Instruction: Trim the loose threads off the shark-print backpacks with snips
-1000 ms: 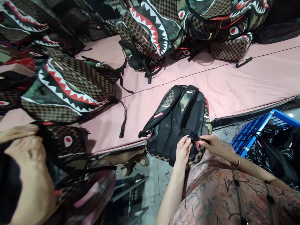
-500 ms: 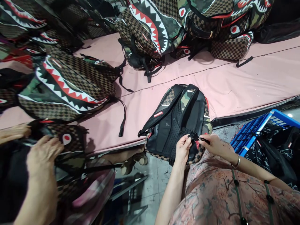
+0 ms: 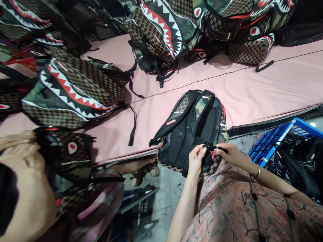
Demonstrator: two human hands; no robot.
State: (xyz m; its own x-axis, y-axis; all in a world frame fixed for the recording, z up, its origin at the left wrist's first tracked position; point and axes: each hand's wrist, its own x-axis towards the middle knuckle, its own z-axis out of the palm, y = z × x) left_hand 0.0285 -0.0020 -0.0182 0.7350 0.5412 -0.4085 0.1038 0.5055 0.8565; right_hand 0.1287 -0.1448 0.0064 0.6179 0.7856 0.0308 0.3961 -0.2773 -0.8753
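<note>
A backpack (image 3: 176, 148) lies back side up at the near edge of the pink table, its black padding and camouflage-and-check straps showing. Over its lower right part, my left hand (image 3: 196, 158) pinches a black strap end between thumb and fingers. My right hand (image 3: 228, 153), with a bracelet at the wrist, is closed on the same dark strap just to the right. The strap's buckle or adjuster between the two hands is too small to make out. A bit of red shows beneath my right fingers.
Shark-mouth backpacks (image 3: 75, 90) lie at the left and along the back of the pink table (image 3: 252, 87). A blue crate (image 3: 272, 141) with black bags stands at the right. Another person's hands (image 3: 27, 174) hold a checked bag (image 3: 73, 148) at the lower left.
The other person's near hand has moved left and down, off the checked bag's front. My hands have stayed nearly in place on the strap.
</note>
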